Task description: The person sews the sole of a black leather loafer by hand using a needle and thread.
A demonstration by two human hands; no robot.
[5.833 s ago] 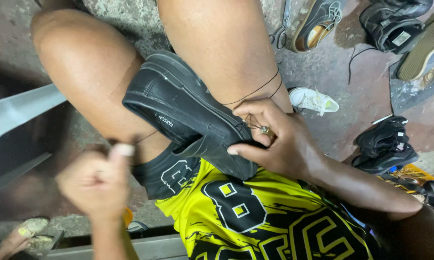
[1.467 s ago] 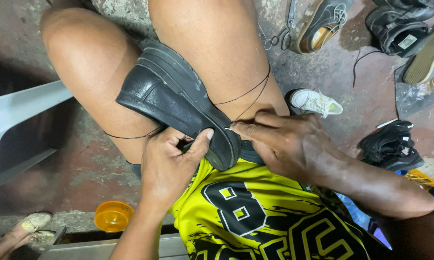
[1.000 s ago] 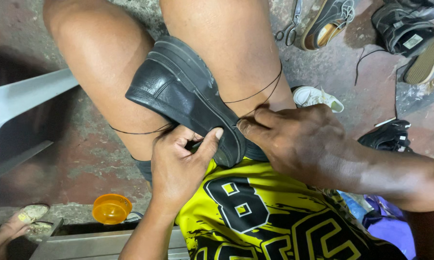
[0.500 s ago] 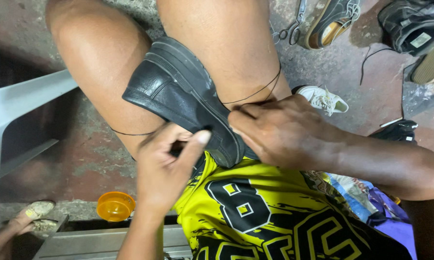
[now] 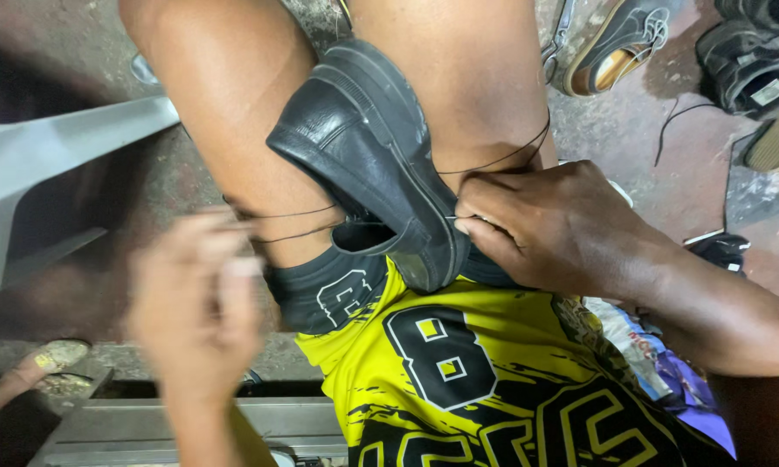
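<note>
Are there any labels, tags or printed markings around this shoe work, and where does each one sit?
Shoe label: small pale rectangle inside a dark shoe on the floor, upper right.
Shirt print: large black numeral with yellow blocks on the yellow shirt, bottom centre.
Shorts print: white outlined numeral on dark shorts, below the black shoe.

Left hand (image 5: 195, 311) has pulled off the shoe (image 5: 368, 160).

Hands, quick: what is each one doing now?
Left hand: blurred, pulling a thread; grip cannot be told.
Right hand: closed, pinching the shoe edge.
</note>
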